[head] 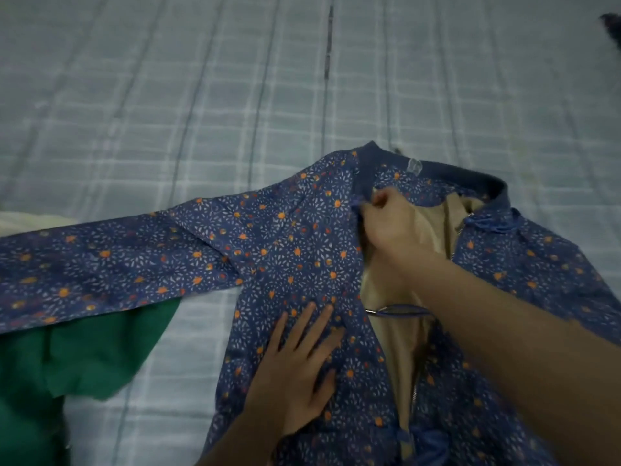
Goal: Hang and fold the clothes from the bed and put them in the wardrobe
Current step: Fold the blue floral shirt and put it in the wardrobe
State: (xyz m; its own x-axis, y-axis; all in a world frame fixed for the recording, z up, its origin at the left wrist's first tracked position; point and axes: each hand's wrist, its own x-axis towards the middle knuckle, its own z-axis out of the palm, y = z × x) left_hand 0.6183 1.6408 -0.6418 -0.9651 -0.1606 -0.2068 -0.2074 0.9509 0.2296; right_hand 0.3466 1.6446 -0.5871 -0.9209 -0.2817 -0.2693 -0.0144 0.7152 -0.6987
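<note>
A blue jacket [285, 250] with orange and white print lies front up on the bed, its zip open and a beige lining [396, 334] showing. One sleeve stretches out to the left. My left hand [302, 368] presses flat on the left front panel with straight fingers. Near the collar, my right hand [386, 220] reaches inside the opening and pinches the edge of the left front panel. A thin metal hanger part [393, 311] shows inside the jacket, just below my right forearm.
A green garment [77, 358] lies at the lower left, partly under the jacket's sleeve. A pale cloth [33, 220] peeks out at the left edge. The checked blue-grey bedsheet [235, 95] fills the far half. A dark item [611, 28] sits at the top right corner.
</note>
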